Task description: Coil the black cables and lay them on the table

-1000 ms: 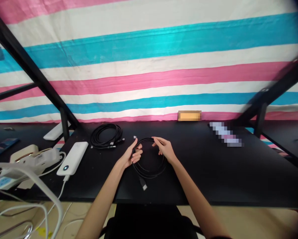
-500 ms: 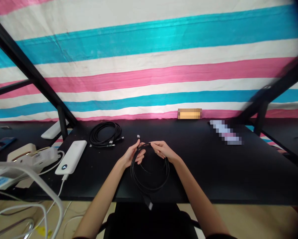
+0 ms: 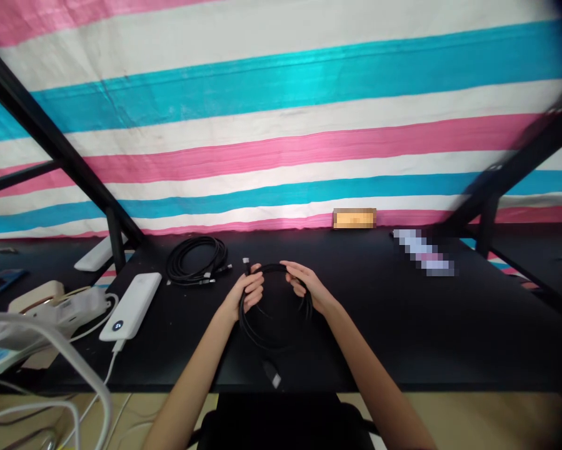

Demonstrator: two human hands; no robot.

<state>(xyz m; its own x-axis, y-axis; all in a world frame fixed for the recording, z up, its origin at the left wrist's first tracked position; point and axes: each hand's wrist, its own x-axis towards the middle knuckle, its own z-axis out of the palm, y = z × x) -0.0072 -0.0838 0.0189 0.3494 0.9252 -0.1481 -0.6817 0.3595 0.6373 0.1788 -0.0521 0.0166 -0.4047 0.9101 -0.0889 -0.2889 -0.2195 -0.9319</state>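
Note:
A black cable [image 3: 274,268] is wound into a loose coil between my two hands, just above the desk's front half. My left hand [image 3: 249,294] wraps its fingers round the coil's left side, and a small light-tipped plug [image 3: 245,262] pokes up above the thumb. On the coil's upper right, my right hand [image 3: 306,286] is closed with the strands between thumb and fingers. The cable's other end, a dark plug with a metal tip [image 3: 274,379], hangs at the bottom of the loop near the desk edge. A second coiled black cable [image 3: 220,251] lies behind my left hand.
A white power bank [image 3: 133,306] with a white cord plugged in lies left. Beyond it are a power strip [image 3: 81,306] with chargers and looping white cables [image 3: 100,387]. Two blurred-out items lie at the back right. Black frame bars [image 3: 67,156] slant on both sides.
My hands have drawn slightly apart, and the coil's upper arc between them is wider. My left fingers have curled further round the strands. The view has shifted a little.

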